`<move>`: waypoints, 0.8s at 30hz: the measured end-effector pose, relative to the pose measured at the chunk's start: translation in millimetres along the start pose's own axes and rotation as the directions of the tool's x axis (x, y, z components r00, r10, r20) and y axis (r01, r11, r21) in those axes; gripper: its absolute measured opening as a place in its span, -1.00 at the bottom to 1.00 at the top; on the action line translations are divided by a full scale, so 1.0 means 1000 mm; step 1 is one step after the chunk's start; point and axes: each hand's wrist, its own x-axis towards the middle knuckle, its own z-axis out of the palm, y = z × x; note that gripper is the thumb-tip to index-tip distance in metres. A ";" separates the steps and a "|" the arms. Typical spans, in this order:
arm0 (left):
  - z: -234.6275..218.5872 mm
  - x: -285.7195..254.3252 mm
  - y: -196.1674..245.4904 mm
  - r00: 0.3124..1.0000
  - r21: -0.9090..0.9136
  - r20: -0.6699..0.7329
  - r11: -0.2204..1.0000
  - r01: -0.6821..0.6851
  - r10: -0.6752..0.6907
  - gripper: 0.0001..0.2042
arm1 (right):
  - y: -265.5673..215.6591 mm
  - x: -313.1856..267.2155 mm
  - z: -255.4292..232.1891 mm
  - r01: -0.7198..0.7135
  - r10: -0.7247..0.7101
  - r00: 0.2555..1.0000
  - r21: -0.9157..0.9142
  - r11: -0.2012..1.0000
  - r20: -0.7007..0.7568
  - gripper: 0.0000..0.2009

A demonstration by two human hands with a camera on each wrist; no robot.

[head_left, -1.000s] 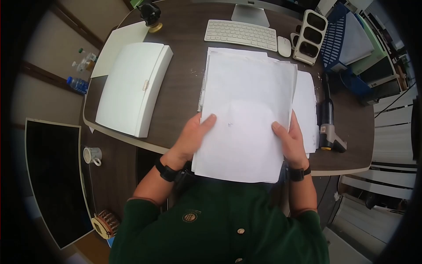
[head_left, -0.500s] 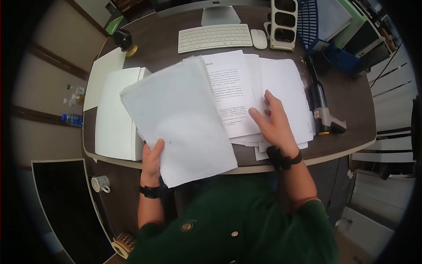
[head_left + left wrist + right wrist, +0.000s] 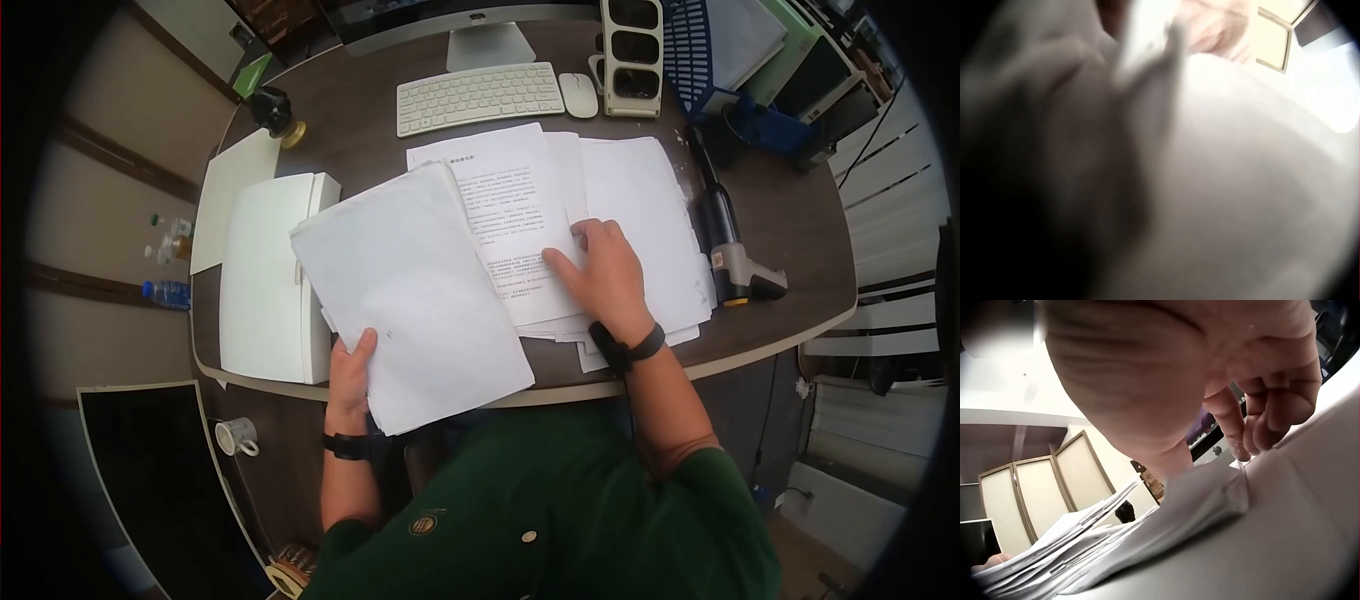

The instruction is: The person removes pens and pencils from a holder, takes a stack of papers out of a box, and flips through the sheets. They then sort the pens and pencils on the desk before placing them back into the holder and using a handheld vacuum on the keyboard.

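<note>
My left hand (image 3: 350,378) grips a stack of white paper (image 3: 420,300) by its near left part, thumb on top and the other fingers hidden underneath. The stack is tilted to the left and overlaps the printed sheets (image 3: 505,205). At the right edge of those sheets is my right hand (image 3: 608,278), its thumb over the print and its fingers curled at the edge. Seen from the right wrist, a raised paper edge (image 3: 1235,487) is pinched between thumb and fingers (image 3: 1269,419). More white sheets (image 3: 645,230) lie beneath and to the right. The left wrist view is mostly blurred.
A white box (image 3: 265,280) stands at the left. Behind the papers are a keyboard (image 3: 480,98), a mouse (image 3: 578,95) and a three-slot holder (image 3: 633,60). A black-and-grey handheld device (image 3: 725,235) lies right of the papers, near a blue basket (image 3: 690,50).
Both hands held the white stack at first. The left hand has carried it leftward, uncovering printed sheets. The right hand has let go of it and moved onto the printed sheets' edge.
</note>
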 end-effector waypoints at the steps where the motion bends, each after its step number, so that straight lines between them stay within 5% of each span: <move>1: -0.001 0.000 -0.001 1.000 -0.002 0.001 1.000 -0.010 0.010 -0.56 | 0.001 0.002 0.002 -0.014 0.014 1.000 0.001 1.000 0.000 -0.59; 8: -0.014 0.001 -0.010 0.998 -0.050 0.023 0.997 -0.063 0.064 -0.55 | 0.003 0.008 0.003 -0.144 0.138 0.986 0.062 0.988 0.089 -0.72; 17: -0.018 0.000 -0.011 0.997 -0.092 0.039 0.993 -0.069 0.073 -0.55 | 0.016 -0.001 -0.007 -0.254 0.275 0.959 0.231 0.939 -0.067 -0.69; 24: -0.022 0.001 -0.015 0.995 -0.113 0.048 0.990 -0.084 0.090 -0.52 | 0.030 -0.004 -0.010 -0.257 0.266 0.962 0.129 0.958 -0.055 -0.64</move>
